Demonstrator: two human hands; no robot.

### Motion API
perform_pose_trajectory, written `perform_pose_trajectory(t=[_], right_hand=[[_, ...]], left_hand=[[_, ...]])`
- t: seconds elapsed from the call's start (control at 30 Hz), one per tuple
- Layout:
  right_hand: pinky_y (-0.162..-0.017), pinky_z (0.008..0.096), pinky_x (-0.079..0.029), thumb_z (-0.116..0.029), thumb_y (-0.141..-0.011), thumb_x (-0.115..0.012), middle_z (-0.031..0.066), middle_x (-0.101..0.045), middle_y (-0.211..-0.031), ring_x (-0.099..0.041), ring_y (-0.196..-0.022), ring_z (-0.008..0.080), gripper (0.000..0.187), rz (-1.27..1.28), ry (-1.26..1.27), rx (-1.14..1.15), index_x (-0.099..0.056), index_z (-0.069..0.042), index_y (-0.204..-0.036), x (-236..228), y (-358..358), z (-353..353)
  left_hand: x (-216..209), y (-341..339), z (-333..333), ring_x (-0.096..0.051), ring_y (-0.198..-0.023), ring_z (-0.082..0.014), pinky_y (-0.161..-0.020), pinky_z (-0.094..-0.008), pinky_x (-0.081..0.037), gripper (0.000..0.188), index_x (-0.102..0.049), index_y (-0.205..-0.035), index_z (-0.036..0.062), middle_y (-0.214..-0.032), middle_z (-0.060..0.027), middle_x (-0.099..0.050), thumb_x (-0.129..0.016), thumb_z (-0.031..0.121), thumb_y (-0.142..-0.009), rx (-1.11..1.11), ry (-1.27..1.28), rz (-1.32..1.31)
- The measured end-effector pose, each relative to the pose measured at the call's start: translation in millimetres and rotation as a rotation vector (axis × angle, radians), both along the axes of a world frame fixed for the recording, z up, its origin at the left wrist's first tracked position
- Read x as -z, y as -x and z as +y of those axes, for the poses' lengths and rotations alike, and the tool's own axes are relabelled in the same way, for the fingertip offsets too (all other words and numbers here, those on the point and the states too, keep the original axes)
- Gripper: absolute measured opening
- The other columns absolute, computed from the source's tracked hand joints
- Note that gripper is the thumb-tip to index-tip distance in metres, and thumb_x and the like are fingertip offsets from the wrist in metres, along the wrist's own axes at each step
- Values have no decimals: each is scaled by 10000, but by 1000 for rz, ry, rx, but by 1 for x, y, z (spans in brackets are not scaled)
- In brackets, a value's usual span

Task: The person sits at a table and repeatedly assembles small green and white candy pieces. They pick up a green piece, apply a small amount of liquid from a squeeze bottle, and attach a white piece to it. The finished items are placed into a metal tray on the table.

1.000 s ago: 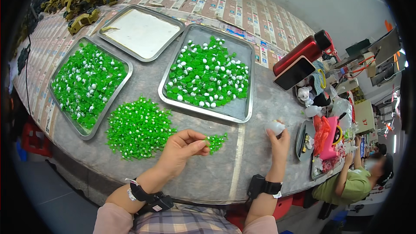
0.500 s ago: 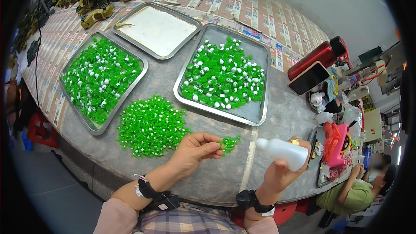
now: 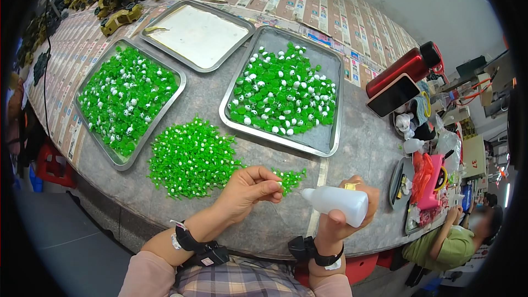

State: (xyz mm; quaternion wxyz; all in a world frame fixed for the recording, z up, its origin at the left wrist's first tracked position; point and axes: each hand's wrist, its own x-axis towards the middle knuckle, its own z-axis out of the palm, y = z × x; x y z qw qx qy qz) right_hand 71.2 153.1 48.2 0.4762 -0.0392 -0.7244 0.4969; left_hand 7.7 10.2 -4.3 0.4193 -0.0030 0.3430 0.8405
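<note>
My left hand (image 3: 242, 195) is closed in a pinch on a tiny green and white plastic piece (image 3: 280, 183), mostly covered by the fingertips. Just beyond the fingers lies a small cluster of green pieces (image 3: 292, 180). A larger heap of small green pieces with white tips (image 3: 190, 159) spreads to the left of that hand. My right hand (image 3: 331, 232) is wrapped round a translucent white squeeze bottle (image 3: 342, 203). The bottle is tilted on its side, its narrow nozzle pointing left toward my left hand, a short gap apart from it.
Two metal trays, one at left (image 3: 180, 91) and one at centre (image 3: 334, 146), hold green pieces and white balls. Behind is a white-bottomed tray (image 3: 203, 36). A red flask (image 3: 401, 69), phone (image 3: 393, 94) and pink container (image 3: 432, 181) stand right. A person in green (image 3: 451, 247) sits far right.
My right hand has brought the squeeze bottle left and slightly down, so its nozzle is nearer my left hand. The left hand keeps its pinch almost in place.
</note>
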Motion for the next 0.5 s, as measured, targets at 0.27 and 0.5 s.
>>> perform_pose_trajectory(t=[0.27, 0.5], right_hand=[[-468, 256, -330, -470, -563, -704, 16, -442, -595, -419, -514, 138, 550, -76, -152, -9, -457, -52, -821, 0, 0, 0], [-485, 273, -338, -485, -563, -697, 32, -444, -660, -431, -538, 153, 564, 14, -25, 67, -453, -38, -803, 1, 0, 2]], left_hand=[[-1, 1, 0, -572, -633, -139, -592, -263, -493, 91, -532, -795, 26, -724, -80, -583, -580, 86, -746, 9, 5, 8], [0, 0, -1, -563, -624, -118, -595, -251, -485, 86, -544, -795, 22, -716, -64, -581, -559, 102, -769, 21, -8, 20]])
